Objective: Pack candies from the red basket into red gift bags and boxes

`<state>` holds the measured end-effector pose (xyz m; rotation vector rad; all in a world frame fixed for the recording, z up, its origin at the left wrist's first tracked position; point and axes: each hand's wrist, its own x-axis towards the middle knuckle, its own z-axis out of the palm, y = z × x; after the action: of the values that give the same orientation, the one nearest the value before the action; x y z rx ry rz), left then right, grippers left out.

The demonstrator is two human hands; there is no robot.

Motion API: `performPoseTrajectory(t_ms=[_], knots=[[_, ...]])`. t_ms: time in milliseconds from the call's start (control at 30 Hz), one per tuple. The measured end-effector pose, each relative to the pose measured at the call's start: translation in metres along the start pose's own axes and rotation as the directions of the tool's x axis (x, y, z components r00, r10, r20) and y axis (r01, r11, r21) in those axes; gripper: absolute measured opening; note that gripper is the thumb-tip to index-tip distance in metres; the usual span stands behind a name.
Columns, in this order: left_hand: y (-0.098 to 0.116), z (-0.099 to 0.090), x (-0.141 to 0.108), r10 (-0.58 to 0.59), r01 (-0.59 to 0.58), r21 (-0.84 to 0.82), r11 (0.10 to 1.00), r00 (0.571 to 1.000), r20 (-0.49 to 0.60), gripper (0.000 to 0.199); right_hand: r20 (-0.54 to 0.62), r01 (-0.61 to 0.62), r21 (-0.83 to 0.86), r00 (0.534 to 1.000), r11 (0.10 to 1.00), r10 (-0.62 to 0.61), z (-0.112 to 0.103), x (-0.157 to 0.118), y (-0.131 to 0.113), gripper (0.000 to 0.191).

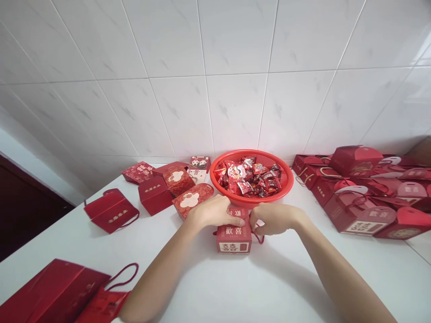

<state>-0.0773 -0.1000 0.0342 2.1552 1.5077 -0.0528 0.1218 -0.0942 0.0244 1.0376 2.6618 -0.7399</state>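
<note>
A small red gift box (234, 240) with gold characters and a pale front panel sits on the white table before me. My left hand (217, 211) is closed on its left side, the thumb lying across the top. At the box's right side, my right hand (274, 219) has its fingers curled in a pinch by the red cord handle (259, 239), whose loop hangs below them. The fingertips of this hand are partly hidden. Just behind both hands stands a red plastic basket (286, 190) holding wrapped candies (249, 175).
Many closed red boxes (360, 215) are piled at the right. Several open boxes (155, 193) stand at the left of the basket, and one box with a cord (111, 211) lies further left. A large red bag (57, 291) fills the near left corner. A tiled wall (235, 107) bounds the back.
</note>
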Motion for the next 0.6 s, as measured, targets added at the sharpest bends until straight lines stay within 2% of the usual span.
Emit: performPoseTrajectory(t_ms=[100, 167, 233, 333, 400, 500, 600], knots=[[-0.002, 0.000, 0.000, -0.007, 0.008, -0.040, 0.999, 1.000, 0.014, 0.039, 0.103, 0.012, 0.059, 0.994, 0.998, -0.018, 0.000, 0.007, 0.004, 0.016], [-0.004, -0.001, 0.001, -0.009, 0.009, -0.033, 0.999, 1.000, 0.003, 0.041, 0.088, 0.032, 0.065, 0.995, 0.997, -0.038, -0.002, 0.009, 0.007, 0.012], [-0.005, 0.000, 0.002, 0.004, -0.005, -0.020, 1.000, 1.000, -0.030, 0.042, 0.038, 0.077, 0.103, 0.996, 0.992, -0.081, -0.004, 0.007, 0.009, 0.011], [-0.005, 0.002, 0.002, -0.001, 0.000, -0.016, 1.000, 0.997, -0.077, 0.047, -0.129, 0.185, 0.234, 0.979, 0.954, -0.158, -0.008, 0.000, 0.011, 0.014], [-0.004, 0.003, 0.002, -0.022, 0.020, -0.025, 0.999, 0.996, -0.090, 0.050, -0.222, 0.227, 0.357, 0.963, 0.906, -0.153, -0.011, -0.005, 0.011, 0.013], [-0.002, 0.003, -0.001, -0.039, 0.033, -0.052, 0.998, 0.992, -0.118, 0.045, -0.268, 0.217, 0.578, 0.961, 0.787, -0.068, -0.015, -0.010, 0.011, 0.007], [0.000, -0.005, -0.011, 0.027, -0.065, -0.195, 0.979, 0.981, -0.190, 0.031, -0.327, 0.248, 0.727, 0.945, 0.641, 0.006, -0.019, -0.014, 0.008, 0.014]])
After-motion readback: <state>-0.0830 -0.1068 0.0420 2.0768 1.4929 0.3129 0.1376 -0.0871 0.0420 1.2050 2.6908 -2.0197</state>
